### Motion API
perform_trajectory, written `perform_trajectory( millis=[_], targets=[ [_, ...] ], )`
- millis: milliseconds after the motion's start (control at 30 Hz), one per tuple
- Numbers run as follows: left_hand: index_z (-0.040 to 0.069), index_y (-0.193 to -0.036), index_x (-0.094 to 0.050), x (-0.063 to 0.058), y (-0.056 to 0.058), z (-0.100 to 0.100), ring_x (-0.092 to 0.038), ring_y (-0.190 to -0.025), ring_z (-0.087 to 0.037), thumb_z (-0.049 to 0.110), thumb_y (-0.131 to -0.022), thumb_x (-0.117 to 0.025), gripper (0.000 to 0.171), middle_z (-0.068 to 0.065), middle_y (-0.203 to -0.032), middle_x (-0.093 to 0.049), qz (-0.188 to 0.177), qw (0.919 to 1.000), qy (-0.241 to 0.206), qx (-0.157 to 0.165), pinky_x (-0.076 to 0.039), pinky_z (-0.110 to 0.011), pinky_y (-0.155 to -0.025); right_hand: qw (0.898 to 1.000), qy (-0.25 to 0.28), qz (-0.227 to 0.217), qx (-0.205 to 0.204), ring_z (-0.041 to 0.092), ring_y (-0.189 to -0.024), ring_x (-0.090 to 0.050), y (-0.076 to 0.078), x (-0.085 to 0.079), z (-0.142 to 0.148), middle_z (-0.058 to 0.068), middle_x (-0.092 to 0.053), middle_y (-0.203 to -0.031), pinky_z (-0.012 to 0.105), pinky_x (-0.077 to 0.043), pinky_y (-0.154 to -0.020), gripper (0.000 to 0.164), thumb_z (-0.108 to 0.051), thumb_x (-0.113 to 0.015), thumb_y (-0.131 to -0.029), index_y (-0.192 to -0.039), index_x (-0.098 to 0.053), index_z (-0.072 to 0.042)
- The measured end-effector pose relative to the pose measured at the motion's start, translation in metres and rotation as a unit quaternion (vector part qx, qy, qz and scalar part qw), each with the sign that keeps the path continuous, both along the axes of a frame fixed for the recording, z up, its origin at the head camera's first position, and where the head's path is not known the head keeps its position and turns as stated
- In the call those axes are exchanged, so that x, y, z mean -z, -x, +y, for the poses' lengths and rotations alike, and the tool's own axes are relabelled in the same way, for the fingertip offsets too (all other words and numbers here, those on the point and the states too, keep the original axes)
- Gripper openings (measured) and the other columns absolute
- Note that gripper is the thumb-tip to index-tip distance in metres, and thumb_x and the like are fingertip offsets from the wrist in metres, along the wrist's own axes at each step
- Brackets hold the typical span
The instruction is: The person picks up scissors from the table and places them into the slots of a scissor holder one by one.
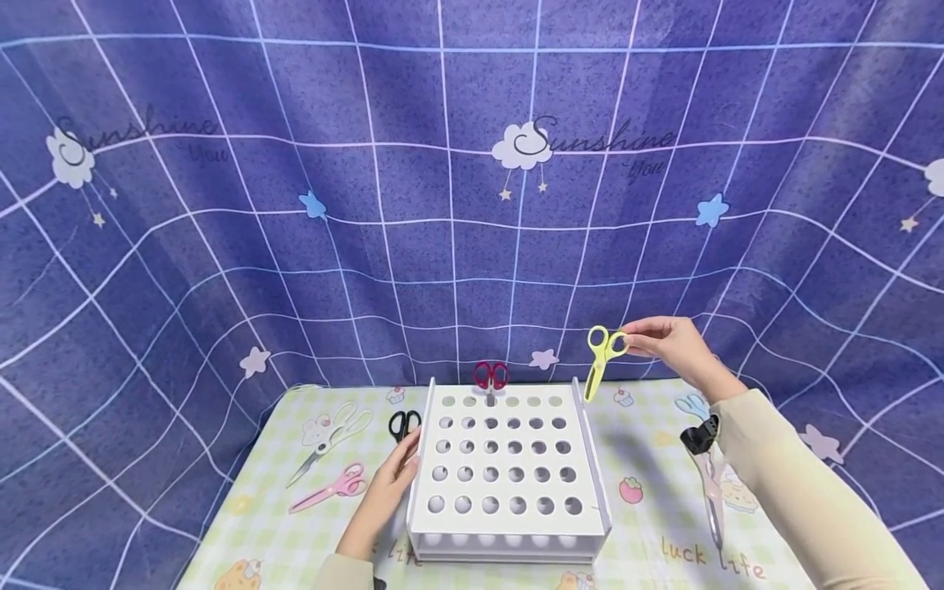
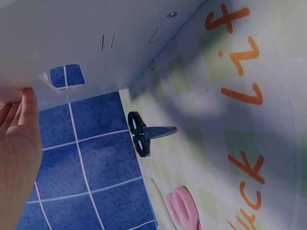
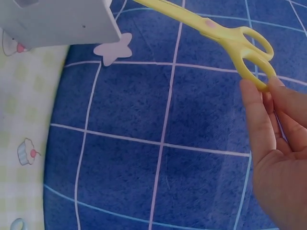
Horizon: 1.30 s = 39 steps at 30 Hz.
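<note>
My right hand (image 1: 674, 348) pinches one handle loop of a pair of yellow scissors (image 1: 601, 358), held in the air with the blades pointing down, near the rack's back right corner. In the right wrist view, thumb and fingertips meet on the loop of the yellow scissors (image 3: 235, 40). A white rack (image 1: 478, 489) with rows of round holes stands in the middle of the table. My left hand (image 1: 387, 483) rests against its left side panel, fingers fairly straight; part of them is hidden in the left wrist view. Red-handled scissors (image 1: 491, 375) stand upright in a back-row hole.
Left of the rack lie black scissors (image 1: 402, 424), white scissors (image 1: 335, 434) and pink scissors (image 1: 335, 489). On the right, light blue scissors (image 1: 692, 405) and another large pale pair (image 1: 712, 500) are partly covered by my right arm. A blue grid curtain (image 1: 413, 246) hangs behind the table.
</note>
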<state>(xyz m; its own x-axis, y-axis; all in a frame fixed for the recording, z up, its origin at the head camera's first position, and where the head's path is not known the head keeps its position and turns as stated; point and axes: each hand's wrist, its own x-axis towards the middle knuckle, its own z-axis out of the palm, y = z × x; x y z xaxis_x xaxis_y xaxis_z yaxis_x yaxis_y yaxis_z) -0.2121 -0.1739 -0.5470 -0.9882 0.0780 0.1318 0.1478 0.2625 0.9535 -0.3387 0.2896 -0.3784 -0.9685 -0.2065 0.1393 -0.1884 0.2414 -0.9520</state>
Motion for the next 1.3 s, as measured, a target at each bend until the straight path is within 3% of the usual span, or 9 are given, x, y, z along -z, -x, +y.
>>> perform_trajectory(
  millis=[300, 533, 733, 1067, 1300],
  targets=[
    [0.017, -0.151, -0.036, -0.002, 0.002, 0.002, -0.041, -0.138, -0.027, 0.021, -0.102, -0.049, 0.051, -0.009, -0.150, -0.044, 0.003, 1.0000, 0.002, 0.004, -0.029, -0.023, -0.115, 1.000, 0.008, 0.007, -0.019, 0.008, -0.082, -0.072, 0.009, -0.001, -0.013, -0.013, -0.073, -0.083, 0.026, -0.060, -0.078, 0.040, -0.005, -0.068, -0.089, -0.118, -0.056, 0.021],
    [0.018, -0.151, -0.035, -0.001, 0.001, 0.001, -0.041, -0.139, -0.025, 0.024, -0.101, -0.049, 0.052, -0.008, -0.151, -0.044, 0.001, 1.0000, -0.005, 0.003, -0.028, -0.015, -0.112, 0.999, -0.003, 0.018, -0.036, 0.007, -0.082, -0.072, 0.013, 0.000, -0.033, -0.012, -0.073, -0.083, 0.028, -0.060, -0.080, 0.040, -0.010, -0.070, -0.088, -0.114, -0.060, 0.018],
    [0.022, -0.150, -0.036, -0.002, 0.000, 0.000, -0.041, -0.139, -0.023, 0.026, -0.101, -0.049, 0.051, -0.005, -0.150, -0.044, -0.008, 0.9999, -0.008, -0.005, -0.028, -0.018, -0.114, 0.999, 0.001, 0.017, -0.028, 0.011, -0.083, -0.073, 0.015, 0.007, -0.041, -0.010, -0.075, -0.086, 0.028, -0.059, -0.080, 0.036, -0.012, -0.072, -0.087, -0.112, -0.064, 0.013],
    [0.013, -0.151, -0.034, 0.000, 0.000, -0.001, -0.042, -0.137, -0.031, 0.023, -0.102, -0.048, 0.052, -0.013, -0.150, -0.044, 0.020, 0.9997, 0.004, 0.013, -0.031, -0.014, -0.110, 0.999, 0.030, 0.002, -0.041, 0.013, -0.085, -0.073, 0.017, 0.019, -0.056, -0.012, -0.074, -0.087, 0.034, -0.058, -0.084, 0.037, -0.005, -0.070, -0.087, -0.114, -0.060, 0.018],
    [0.022, -0.151, -0.036, -0.002, -0.001, -0.003, -0.042, -0.138, -0.024, 0.023, -0.101, -0.049, 0.051, -0.006, -0.150, -0.045, -0.010, 0.9999, -0.007, 0.003, -0.029, -0.017, -0.113, 0.998, 0.039, -0.001, -0.042, 0.012, -0.084, -0.073, 0.011, 0.029, -0.064, -0.011, -0.074, -0.087, 0.030, -0.059, -0.082, 0.037, -0.005, -0.071, -0.087, -0.113, -0.060, 0.019]
  ],
)
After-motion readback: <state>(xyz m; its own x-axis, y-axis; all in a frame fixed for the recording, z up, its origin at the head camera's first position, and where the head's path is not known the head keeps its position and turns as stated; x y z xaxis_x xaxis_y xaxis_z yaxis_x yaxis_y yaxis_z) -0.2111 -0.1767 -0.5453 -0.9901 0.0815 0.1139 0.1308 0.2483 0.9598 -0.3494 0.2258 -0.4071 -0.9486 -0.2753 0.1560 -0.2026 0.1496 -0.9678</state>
